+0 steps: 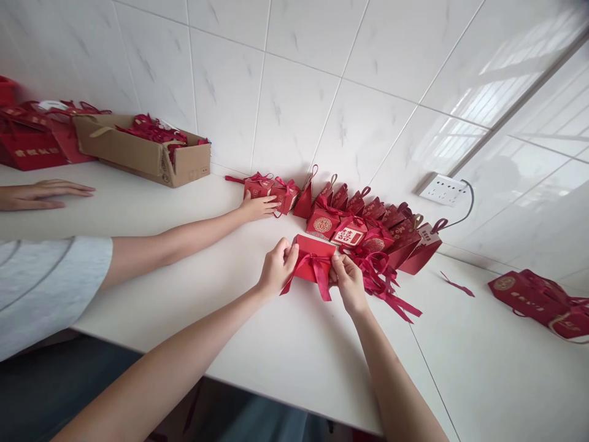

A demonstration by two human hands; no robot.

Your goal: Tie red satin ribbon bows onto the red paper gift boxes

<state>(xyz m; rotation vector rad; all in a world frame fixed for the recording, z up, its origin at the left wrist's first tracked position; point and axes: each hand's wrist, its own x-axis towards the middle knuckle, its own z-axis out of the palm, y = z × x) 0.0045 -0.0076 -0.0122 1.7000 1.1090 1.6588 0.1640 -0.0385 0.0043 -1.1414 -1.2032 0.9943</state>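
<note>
Between my two hands is a small red gift box [309, 247] with a dark pink ribbon [318, 269] tied in a bow across its front, the tails hanging down. My left hand [278, 267] grips the box at its left side, fingers curled. At the right side, my right hand [346, 280] pinches the box's edge near the ribbon. Just behind it stand several decorated red gift boxes [322, 224] with ribbons and loops. A heap of loose ribbons [378, 273] lies right beside my right hand.
A co-worker's hand [258, 207] touches red boxes by the wall; the other hand [50, 193] lies flat at left. A cardboard box [138, 161] holds red ribbons. Red bags [37, 144] stand far left. A power strip [442, 189] and another red box [538, 301] are at right.
</note>
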